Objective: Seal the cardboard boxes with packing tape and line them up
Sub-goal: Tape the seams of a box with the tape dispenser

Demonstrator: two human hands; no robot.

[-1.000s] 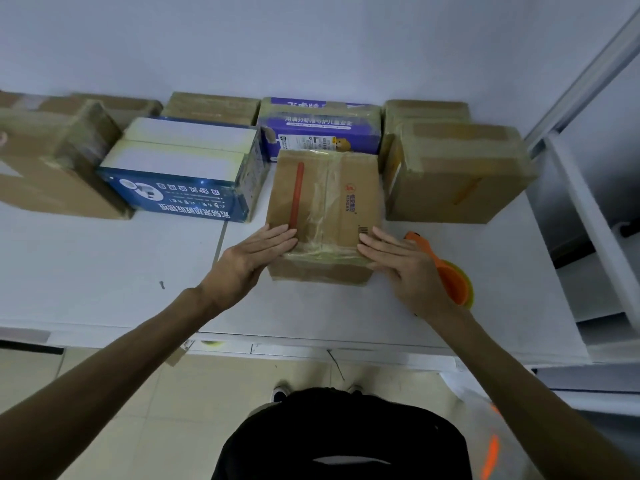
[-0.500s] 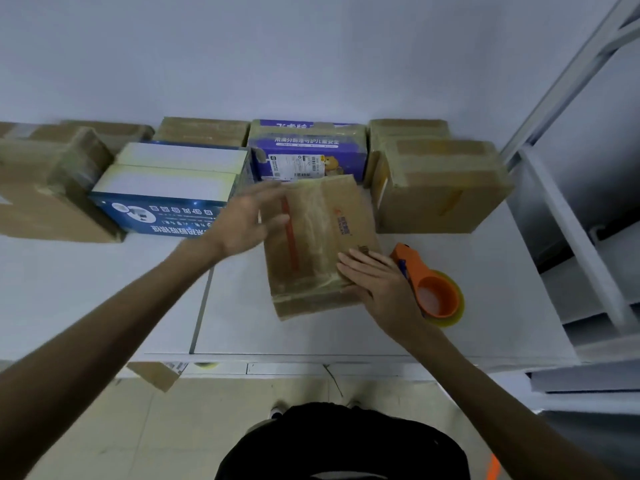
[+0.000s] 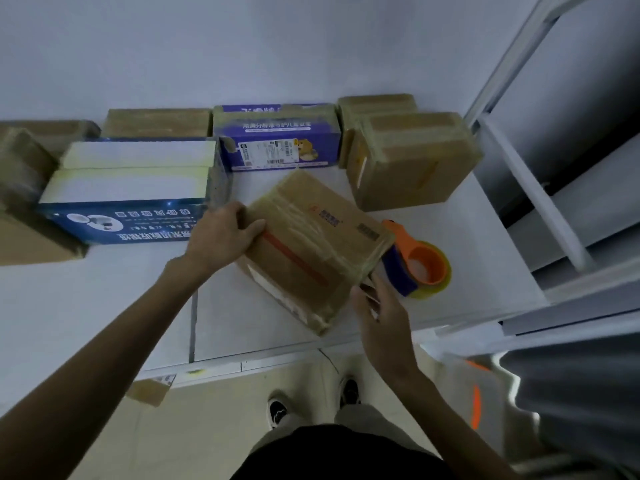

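Skewed box (image 3: 311,244) mid-table (image 3: 104,306), tape dispenser (image 3: 420,268) right, boxed row (image 3: 277,140) behind

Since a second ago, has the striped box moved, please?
Yes. The striped box has turned counterclockwise: its far edge, earlier parallel to the purple box, now lies askew, one corner pointing at it.

left arm stretched forward, left hand (image 3: 221,237) curled over cardboard box (image 3: 322,244) corner | right hand (image 3: 381,315) upright, fingers straight against its near edge
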